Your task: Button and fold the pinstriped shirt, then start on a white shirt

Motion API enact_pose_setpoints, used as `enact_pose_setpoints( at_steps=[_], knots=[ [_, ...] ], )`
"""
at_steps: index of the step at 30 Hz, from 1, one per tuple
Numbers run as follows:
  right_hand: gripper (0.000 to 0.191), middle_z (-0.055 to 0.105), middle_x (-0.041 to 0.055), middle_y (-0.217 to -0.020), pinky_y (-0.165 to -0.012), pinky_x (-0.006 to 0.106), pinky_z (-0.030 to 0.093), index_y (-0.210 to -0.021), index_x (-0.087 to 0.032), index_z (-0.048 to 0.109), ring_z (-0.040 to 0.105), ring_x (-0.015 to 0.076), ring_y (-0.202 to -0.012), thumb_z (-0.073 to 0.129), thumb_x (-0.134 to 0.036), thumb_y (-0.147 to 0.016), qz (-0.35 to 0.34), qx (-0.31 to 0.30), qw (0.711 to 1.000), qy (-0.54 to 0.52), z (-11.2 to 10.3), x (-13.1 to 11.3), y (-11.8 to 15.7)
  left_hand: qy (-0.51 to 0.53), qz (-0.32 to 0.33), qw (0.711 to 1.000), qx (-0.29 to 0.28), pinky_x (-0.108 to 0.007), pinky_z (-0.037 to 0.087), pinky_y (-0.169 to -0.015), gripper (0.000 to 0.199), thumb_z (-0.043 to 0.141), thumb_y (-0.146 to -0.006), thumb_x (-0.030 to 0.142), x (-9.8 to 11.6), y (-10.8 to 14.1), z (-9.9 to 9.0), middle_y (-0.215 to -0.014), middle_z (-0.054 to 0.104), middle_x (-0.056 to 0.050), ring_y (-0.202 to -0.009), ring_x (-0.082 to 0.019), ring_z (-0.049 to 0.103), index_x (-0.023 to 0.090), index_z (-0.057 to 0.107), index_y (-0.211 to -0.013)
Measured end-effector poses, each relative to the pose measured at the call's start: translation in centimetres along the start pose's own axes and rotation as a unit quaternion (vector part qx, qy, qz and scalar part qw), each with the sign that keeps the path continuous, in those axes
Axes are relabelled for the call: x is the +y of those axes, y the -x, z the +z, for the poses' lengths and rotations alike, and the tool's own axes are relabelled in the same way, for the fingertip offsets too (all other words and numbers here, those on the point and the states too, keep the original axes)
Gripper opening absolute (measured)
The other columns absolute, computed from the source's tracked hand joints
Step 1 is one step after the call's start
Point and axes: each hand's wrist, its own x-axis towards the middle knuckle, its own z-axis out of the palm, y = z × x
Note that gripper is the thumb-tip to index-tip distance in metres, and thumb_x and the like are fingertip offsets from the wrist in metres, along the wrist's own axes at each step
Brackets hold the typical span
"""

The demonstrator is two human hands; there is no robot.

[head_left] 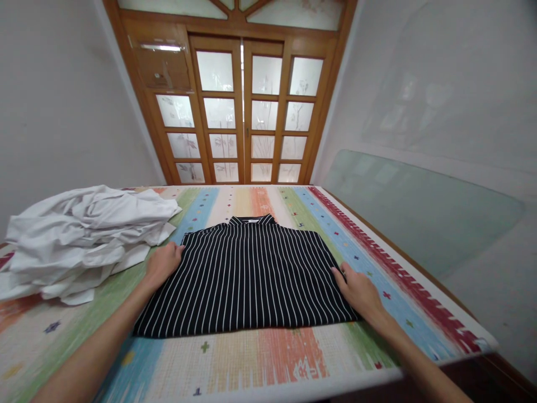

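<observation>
A black shirt with white stripes (251, 274) lies folded on the patterned cloth (180, 358), its collar pointing away from me and its straight folded edge nearest me. My left hand (165, 264) grips the shirt's left side near the shoulder, fingers closed at the edge. On the opposite side, my right hand (358, 288) pinches the right edge about halfway down, thumb on top; its other fingers are partly hidden.
Crumpled white garments (88, 235) are heaped to the left of the shirt. The cloth-covered table stands between pale walls. Beyond its far edge are wooden doors (243, 112) with glass panes. A greenish glass panel (419, 207) lies along the right wall.
</observation>
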Motion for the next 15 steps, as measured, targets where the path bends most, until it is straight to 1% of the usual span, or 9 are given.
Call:
enact_pose_setpoints(
  at_steps=[2,5,7,10,12,15],
  knots=[
    [0.036,0.069,0.0095,-0.071,-0.055,0.028,0.035,-0.091,-0.021,0.058,0.068,0.0258,-0.069,0.031,-0.044,-0.099,0.006,-0.003,1.000,0.023,0.0,-0.1,0.4,-0.011,-0.007,1.000,0.023,-0.040,0.048,-0.069,0.050,0.025,-0.094,0.039,0.1,0.3,0.3,-0.091,0.070,-0.024,-0.089,-0.038,0.067,0.009,0.063,-0.106],
    [0.036,0.069,0.0109,-0.072,-0.054,0.029,0.036,-0.093,-0.020,0.059,0.068,0.0270,-0.069,0.032,-0.044,-0.099,0.005,-0.011,0.999,0.048,-0.1,-0.3,0.7,-0.040,-0.007,0.998,0.046,-0.043,0.049,-0.069,0.051,0.024,-0.094,0.036,0.2,0.8,0.7,-0.088,0.070,-0.026,-0.086,-0.039,0.067,0.006,0.062,-0.108],
    [0.036,0.070,0.0114,-0.074,-0.055,0.029,0.037,-0.094,-0.020,0.059,0.069,0.0280,-0.071,0.034,-0.045,-0.098,0.005,-0.017,0.999,0.050,-0.3,-0.4,0.6,-0.053,-0.005,0.998,0.033,-0.044,0.049,-0.070,0.051,0.026,-0.094,0.037,0.3,0.9,0.8,-0.089,0.069,-0.026,-0.087,-0.040,0.067,0.005,0.063,-0.107],
    [0.038,0.070,0.0121,-0.078,-0.059,0.031,0.041,-0.099,-0.019,0.059,0.069,0.0291,-0.075,0.036,-0.050,-0.096,0.013,-0.019,0.999,0.038,-1.2,-0.6,-0.1,-0.047,-0.011,0.999,-0.003,-0.043,0.050,-0.073,0.049,0.028,-0.092,0.037,0.5,0.3,0.3,-0.095,0.070,-0.025,-0.092,-0.038,0.067,0.008,0.065,-0.106],
    [0.041,0.071,0.0124,-0.082,-0.063,0.032,0.043,-0.104,-0.018,0.058,0.069,0.0293,-0.079,0.036,-0.051,-0.096,0.016,-0.018,0.999,0.025,-1.9,-0.9,-1.1,-0.034,-0.017,0.999,-0.021,-0.042,0.050,-0.076,0.049,0.030,-0.091,0.040,0.7,-0.4,-0.2,-0.099,0.070,-0.023,-0.095,-0.037,0.066,0.010,0.065,-0.106],
    [0.043,0.071,0.0140,-0.091,-0.069,0.034,0.046,-0.107,-0.017,0.059,0.069,0.0296,-0.086,0.033,-0.050,-0.097,0.021,-0.017,1.000,0.006,-2.6,-1.9,-3.2,-0.017,-0.027,0.999,-0.033,-0.041,0.050,-0.079,0.052,0.030,-0.090,0.045,1.3,-1.7,-0.6,-0.103,0.070,-0.022,-0.099,-0.036,0.065,0.010,0.065,-0.107]
  ],
)
